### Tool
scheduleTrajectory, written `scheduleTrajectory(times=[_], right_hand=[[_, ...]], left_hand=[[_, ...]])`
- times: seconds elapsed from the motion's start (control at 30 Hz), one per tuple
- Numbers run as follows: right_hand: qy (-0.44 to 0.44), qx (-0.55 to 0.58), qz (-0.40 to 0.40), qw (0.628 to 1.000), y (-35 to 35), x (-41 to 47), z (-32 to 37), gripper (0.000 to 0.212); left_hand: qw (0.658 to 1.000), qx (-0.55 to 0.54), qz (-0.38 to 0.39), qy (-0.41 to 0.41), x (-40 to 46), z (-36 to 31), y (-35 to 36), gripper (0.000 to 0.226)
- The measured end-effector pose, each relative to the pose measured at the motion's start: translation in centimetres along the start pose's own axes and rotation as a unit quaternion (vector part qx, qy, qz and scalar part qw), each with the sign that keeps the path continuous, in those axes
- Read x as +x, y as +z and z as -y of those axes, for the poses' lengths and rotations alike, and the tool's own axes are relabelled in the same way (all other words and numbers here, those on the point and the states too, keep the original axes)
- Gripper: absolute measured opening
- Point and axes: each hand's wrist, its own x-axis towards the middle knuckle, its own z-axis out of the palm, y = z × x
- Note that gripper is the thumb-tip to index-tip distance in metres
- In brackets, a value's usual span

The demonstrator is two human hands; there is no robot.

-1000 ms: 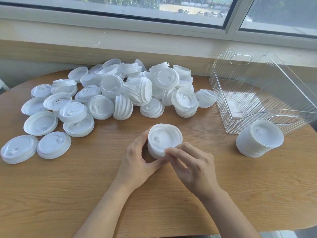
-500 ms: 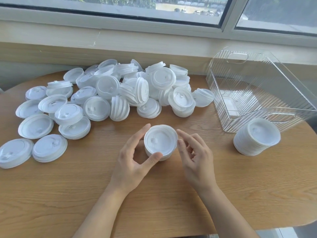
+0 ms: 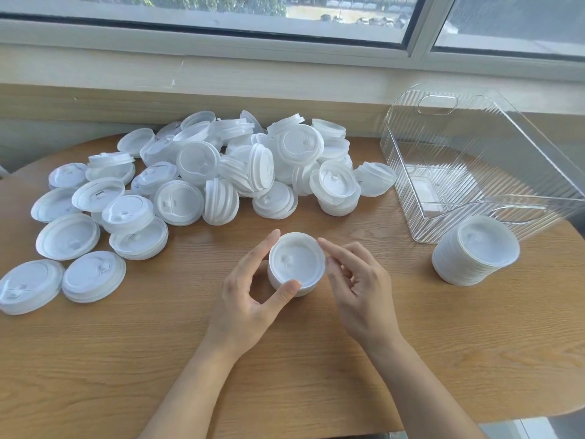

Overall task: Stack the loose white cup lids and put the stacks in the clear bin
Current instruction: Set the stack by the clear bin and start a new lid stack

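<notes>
Lids (image 3: 202, 172) heaped loose across far left of table (image 3: 443, 359), some flat, some on edge, some already nested in short piles. Small stack (image 3: 296, 264) near table middle, close to front edge of heap, standing upright on wood. Left hand (image 3: 250, 296) curled round stack: thumb tip pressed on near rim, forefinger stretched up along far left side, so grip clamped on stack. Right hand (image 3: 357, 283) just beside stack on right, fingers loosely bent and spread, fingertips (image 3: 326, 245) at or very near rim; contact not clear, nothing held. Bin (image 3: 411, 172) at far right of table, clear ribbed walls, handle cut-out in far wall, open top, only a pale label visible on floor inside. Taller stack (image 3: 474, 251) leaning slightly, standing on table just in front of bin, touching or nearly touching near wall. Window (image 3: 221, 14) and pale sill behind table.
</notes>
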Motion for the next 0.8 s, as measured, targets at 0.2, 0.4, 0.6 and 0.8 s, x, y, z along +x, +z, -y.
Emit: scheduleTrajectory(times=[0.2, 0.4, 0.6, 0.8], right_hand=[[-0.023, -0.047, 0.007, 0.999, 0.2, -0.2, -0.2, 0.032], [-0.034, -0.080, 0.037, 0.996, 0.7, -0.5, -0.7, 0.045], [-0.022, -0.040, 0.037, 0.998, 1.3, -0.7, -1.1, 0.049], [-0.016, -0.036, 0.047, 0.998, 1.2, -0.2, -1.5, 0.051]], left_hand=[[1.000, 0.007, -0.002, -0.003, 0.1, 0.1, 0.2, 0.076], [1.000, 0.010, 0.003, -0.003, 0.1, 0.3, 0.3, 0.075], [1.000, 0.020, 0.015, 0.003, 0.3, 0.4, 0.2, 0.072], [0.999, 0.044, 0.006, 0.014, 0.5, 0.4, 0.4, 0.072]])
